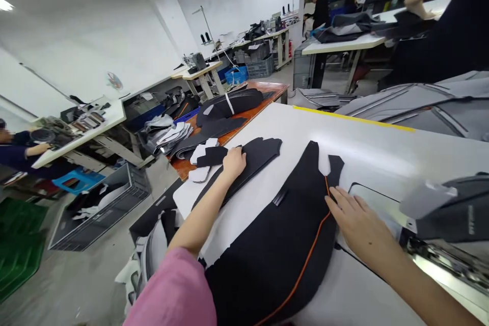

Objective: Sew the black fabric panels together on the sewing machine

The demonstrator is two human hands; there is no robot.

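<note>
A large black fabric panel [275, 234] with a curved orange cord line lies across the white table [367, 147]. My right hand [355, 214] rests on the panel's right edge beside the orange line, fingers spread. Farther left, my left hand [234, 163] has its fingers curled at a small black piece [212, 157], next to a stack of black cut pieces [257, 160]. Its fingertips are partly hidden, so the grip is unclear. Small white-backed pieces [199, 174] lie at the table's left edge.
A sewing machine [451, 265] stands at the right, with a grey and black piece [451, 209] beside it. Beyond the left edge, a brown table [260, 112] holds a tied black bundle [239, 102]. A grey crate [130, 198] sits on the floor. Other people work farther back.
</note>
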